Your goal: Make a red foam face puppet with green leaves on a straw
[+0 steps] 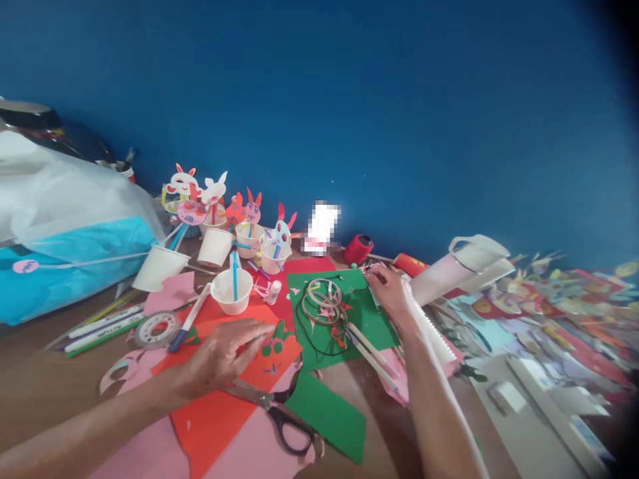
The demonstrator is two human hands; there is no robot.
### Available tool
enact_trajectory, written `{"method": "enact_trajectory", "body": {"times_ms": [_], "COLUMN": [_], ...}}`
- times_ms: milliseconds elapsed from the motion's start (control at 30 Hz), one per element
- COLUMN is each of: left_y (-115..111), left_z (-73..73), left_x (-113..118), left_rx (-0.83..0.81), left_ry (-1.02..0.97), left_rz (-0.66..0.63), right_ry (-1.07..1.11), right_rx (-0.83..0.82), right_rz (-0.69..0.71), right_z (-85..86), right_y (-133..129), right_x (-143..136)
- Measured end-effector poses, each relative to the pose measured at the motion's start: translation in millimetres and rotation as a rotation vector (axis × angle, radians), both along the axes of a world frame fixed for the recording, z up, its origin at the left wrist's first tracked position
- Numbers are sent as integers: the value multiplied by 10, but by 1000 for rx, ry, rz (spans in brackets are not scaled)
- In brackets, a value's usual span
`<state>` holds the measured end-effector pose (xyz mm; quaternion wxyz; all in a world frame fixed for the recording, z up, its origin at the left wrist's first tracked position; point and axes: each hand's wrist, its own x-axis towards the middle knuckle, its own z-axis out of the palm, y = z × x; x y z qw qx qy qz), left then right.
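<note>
My left hand is closed, its fingers pressed together above orange paper. Its fingertips are beside an orange paper face with green eyes and a blue drawn mouth; what they grip, if anything, is hidden. Below that hand lie scissors with black handles, blades partly under the hand. Farther back, my right hand has its fingers bent together at the green sheet's far right corner, near a dark cable; what is in them cannot be made out. On the green sheet rest tape rolls and a coiled black cord.
Paper cups hold several animal faces on sticks. Markers and a tape roll lie at left, near a plastic bag. A white jug is at right, before blurred paper crafts. A blue wall closes the back.
</note>
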<state>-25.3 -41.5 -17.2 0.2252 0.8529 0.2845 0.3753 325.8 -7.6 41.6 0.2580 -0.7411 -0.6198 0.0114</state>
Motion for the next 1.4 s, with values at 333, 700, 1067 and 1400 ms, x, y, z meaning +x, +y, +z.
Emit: {"method": "enact_trajectory", "body": {"times_ms": [333, 700, 1067, 1400], "left_y": [-26, -44, -42, -61], "left_z": [41, 196, 267, 266], "left_x": [10, 76, 132, 143], "left_rx": [-34, -263, -625, -615], "left_ry": [11, -18, -229, -197], "left_rz": [59, 50, 108, 91], "right_ry": [-15, 44, 178, 151], "right_rx": [-48, -41, 1, -102], "right_rz": [51, 132, 346, 532], "right_z": [-14, 13, -1, -312], "right_y": [-21, -65, -202, 25], "right_x": [-134, -322, -865, -1571]}}
